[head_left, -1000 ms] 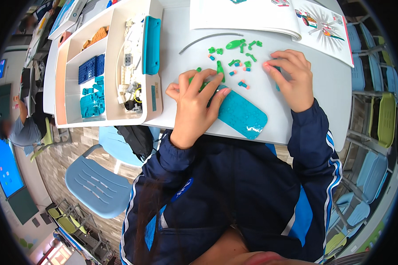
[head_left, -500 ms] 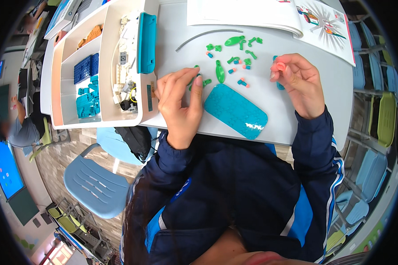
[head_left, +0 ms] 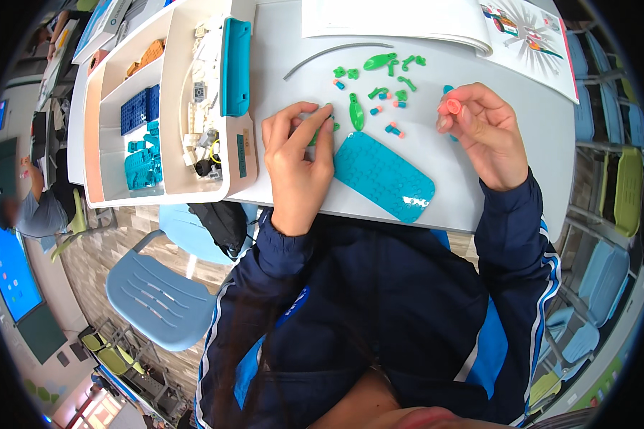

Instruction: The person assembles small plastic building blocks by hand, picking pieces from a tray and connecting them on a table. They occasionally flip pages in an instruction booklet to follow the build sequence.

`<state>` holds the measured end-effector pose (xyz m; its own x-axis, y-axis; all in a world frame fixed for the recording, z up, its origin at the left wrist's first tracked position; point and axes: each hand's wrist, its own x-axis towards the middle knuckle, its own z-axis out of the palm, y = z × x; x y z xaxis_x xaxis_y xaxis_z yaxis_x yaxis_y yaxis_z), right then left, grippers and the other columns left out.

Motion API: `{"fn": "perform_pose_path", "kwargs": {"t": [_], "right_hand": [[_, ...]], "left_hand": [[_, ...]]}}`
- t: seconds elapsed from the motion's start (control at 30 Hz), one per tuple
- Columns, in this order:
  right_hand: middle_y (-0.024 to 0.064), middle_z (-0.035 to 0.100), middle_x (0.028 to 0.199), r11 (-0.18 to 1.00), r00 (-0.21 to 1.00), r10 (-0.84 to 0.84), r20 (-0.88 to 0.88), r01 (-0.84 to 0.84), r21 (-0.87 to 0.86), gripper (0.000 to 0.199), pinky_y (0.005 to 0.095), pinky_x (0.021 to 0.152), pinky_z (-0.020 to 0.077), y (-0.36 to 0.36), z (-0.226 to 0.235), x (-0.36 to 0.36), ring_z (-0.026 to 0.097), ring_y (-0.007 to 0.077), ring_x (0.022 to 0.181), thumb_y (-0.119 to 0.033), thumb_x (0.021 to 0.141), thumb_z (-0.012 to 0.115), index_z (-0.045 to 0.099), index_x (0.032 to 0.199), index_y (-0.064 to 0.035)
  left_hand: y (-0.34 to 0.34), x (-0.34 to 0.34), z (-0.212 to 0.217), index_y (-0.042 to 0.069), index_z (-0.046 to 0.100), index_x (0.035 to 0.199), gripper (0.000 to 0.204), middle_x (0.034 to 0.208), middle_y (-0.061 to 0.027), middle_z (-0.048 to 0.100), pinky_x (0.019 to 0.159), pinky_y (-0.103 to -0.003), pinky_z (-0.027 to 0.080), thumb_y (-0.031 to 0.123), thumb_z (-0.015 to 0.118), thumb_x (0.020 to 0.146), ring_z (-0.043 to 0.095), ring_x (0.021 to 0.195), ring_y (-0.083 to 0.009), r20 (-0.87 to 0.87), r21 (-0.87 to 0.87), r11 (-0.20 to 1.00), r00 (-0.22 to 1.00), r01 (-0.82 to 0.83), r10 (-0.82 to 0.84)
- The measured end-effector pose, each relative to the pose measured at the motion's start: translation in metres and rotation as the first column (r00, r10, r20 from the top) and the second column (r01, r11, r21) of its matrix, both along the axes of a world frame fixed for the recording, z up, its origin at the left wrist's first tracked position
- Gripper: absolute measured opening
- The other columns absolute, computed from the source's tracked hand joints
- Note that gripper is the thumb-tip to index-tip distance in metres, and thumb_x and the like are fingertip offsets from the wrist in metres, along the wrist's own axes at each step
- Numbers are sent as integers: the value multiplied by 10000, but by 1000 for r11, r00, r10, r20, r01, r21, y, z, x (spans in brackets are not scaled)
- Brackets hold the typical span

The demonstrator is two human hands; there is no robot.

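Observation:
My right hand (head_left: 488,136) pinches a small coral round piece (head_left: 453,106) between thumb and fingers, held above the right part of the table. Just behind its fingertips, teal pieces (head_left: 448,89) show in part. My left hand (head_left: 297,161) rests low over the table beside the white tray, fingers curled and thumb close to the index finger. Bits of green (head_left: 313,136) show between its fingers; what the fingertips grip is hidden. Right of it lie a teal rounded plate (head_left: 385,177), a green leaf-shaped piece (head_left: 356,113) and several small teal-and-coral pieces (head_left: 394,129).
The white sorting tray (head_left: 193,194) at left holds blue, teal, white and orange bricks, with a teal lid-like part (head_left: 236,68) at its edge. A grey flexible tube (head_left: 336,49) and an open booklet (head_left: 401,21) lie at the back. Chairs (head_left: 157,300) stand around.
My left thumb and index finger have shifted slightly up and right, closer together. The coral piece in my right hand has tilted, showing more of its round face.

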<state>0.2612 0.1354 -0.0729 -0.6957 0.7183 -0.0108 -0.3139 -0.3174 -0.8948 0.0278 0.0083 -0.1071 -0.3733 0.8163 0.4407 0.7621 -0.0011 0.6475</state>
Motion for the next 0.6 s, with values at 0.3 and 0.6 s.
{"fn": "perform_pose_path", "kwargs": {"t": [0.3, 0.6], "right_hand": [[127, 701, 1033, 996, 986, -62, 153, 51, 74, 220, 314, 877, 518, -6, 6, -4, 665, 186, 914, -78, 909, 684, 663, 1111, 10], [121, 712, 1030, 989, 974, -93, 206, 66, 132, 194, 316, 880, 535, -9, 5, -9, 676, 180, 956, -73, 903, 696, 679, 1080, 6]], "left_hand": [[1, 0, -1, 98, 779, 1025, 255, 1052, -50, 666, 565, -246, 478, 8, 748, 788, 544, 804, -158, -51, -3, 999, 998, 33, -33], [2, 5, 4, 63, 767, 934, 203, 1038, -54, 665, 585, -266, 484, -38, 724, 763, 554, 811, -177, -93, 17, 996, 992, 85, -83]]}}
